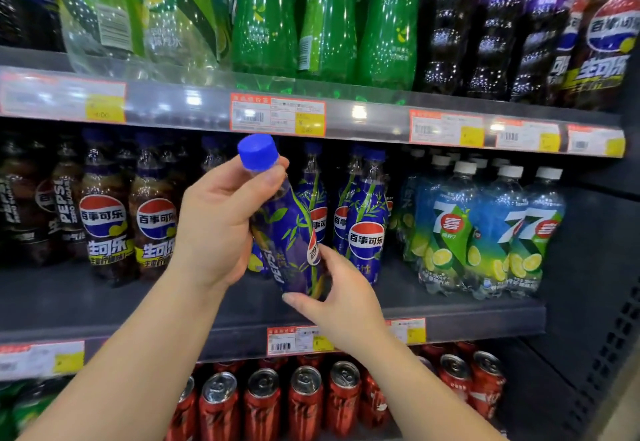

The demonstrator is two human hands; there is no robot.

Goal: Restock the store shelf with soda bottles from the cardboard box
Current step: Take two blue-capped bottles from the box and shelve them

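A blue Pepsi bottle (pixel 289 232) with a bamboo-leaf label and a blue cap is tilted, cap toward the upper left, in front of the middle shelf (pixel 145 305). My left hand (pixel 218 219) grips its neck and upper body. At the bottle's lower end my right hand (pixel 343 295) cups the base. Matching blue bamboo Pepsi bottles (pixel 365 219) stand upright on the shelf just behind it. The cardboard box is not in view.
Dark Pepsi bottles (pixel 104 219) fill the shelf's left part and 7-Up bottles (pixel 485 229) its right. Green and purple bottles (pixel 325 18) line the shelf above. Red cans (pixel 304 399) sit on the shelf below. Bare shelf front lies below my left wrist.
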